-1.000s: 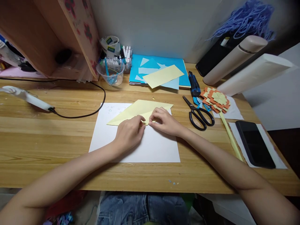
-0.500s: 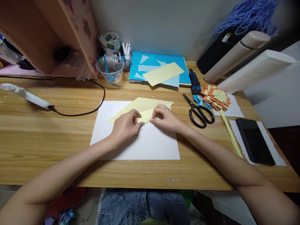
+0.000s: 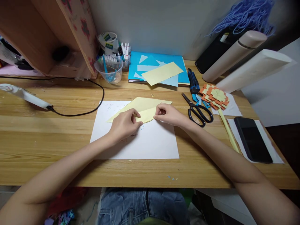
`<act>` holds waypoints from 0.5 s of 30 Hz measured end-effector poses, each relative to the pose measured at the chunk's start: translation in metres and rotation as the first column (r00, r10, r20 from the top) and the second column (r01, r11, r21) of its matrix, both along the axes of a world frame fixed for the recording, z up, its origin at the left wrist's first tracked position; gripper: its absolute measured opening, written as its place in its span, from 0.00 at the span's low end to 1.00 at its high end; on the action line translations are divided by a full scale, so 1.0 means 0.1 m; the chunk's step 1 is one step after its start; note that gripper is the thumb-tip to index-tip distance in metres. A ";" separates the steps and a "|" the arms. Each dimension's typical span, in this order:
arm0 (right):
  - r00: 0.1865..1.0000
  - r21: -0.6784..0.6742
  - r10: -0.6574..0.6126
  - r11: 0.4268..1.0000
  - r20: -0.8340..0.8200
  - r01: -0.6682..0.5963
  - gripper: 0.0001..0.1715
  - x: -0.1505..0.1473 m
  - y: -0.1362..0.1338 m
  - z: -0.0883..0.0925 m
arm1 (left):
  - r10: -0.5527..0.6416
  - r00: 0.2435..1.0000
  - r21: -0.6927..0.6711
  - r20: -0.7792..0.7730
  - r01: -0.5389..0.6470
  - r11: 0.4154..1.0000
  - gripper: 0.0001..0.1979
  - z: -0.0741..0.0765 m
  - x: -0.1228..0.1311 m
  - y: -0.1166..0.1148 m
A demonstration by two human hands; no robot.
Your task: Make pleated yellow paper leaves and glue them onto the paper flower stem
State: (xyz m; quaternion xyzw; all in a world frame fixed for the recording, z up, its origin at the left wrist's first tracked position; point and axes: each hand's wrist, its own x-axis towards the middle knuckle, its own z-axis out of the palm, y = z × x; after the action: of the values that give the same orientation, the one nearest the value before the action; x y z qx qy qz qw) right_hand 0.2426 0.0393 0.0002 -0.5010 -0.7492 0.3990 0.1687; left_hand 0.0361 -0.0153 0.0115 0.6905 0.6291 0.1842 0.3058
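A pale yellow sheet of paper (image 3: pixel 142 107), partly folded, lies on a white sheet (image 3: pixel 150 140) in the middle of the wooden desk (image 3: pixel 47 137). My left hand (image 3: pixel 124 124) rests on the yellow paper's near edge with its fingers curled and pinching it. My right hand (image 3: pixel 170 114) pinches the same edge a little to the right, fingers bent over the fold. Both hands hold the paper down against the white sheet.
Black scissors (image 3: pixel 198 110) and a blue cutter (image 3: pixel 193 82) lie right of the paper. An orange and yellow paper flower (image 3: pixel 217 97) and a phone (image 3: pixel 252 139) sit further right. Blue paper stack (image 3: pixel 159 70), cup of markers (image 3: pixel 109 68), glue gun (image 3: pixel 23 94) with cord.
My right hand has slid a little right and up along the yellow paper's fold. My left hand stays on the near edge. The view has shifted slightly.
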 end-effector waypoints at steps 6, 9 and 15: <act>0.996 -0.063 0.052 0.996 -0.074 -0.057 0.10 0.02 0.03 0.00 | -0.014 1.000 -0.042 0.000 0.014 0.999 0.09 0.02 -0.02 0.04; 0.996 -0.023 0.071 0.997 -0.058 -0.072 0.12 0.00 0.02 0.01 | -0.014 1.000 -0.049 -0.007 0.013 0.999 0.09 0.02 -0.02 0.06; 0.999 0.012 0.003 1.000 -0.053 -0.003 0.10 -0.01 0.00 -0.05 | -0.059 0.998 -0.084 -0.033 0.056 0.995 0.09 0.06 -0.05 0.11</act>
State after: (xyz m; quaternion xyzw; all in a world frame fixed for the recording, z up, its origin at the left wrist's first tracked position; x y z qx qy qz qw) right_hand 0.2414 0.0391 -0.0043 -0.4882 -0.7476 0.4079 0.1907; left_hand 0.0311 -0.0041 0.0174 0.6981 0.6213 0.1368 0.3284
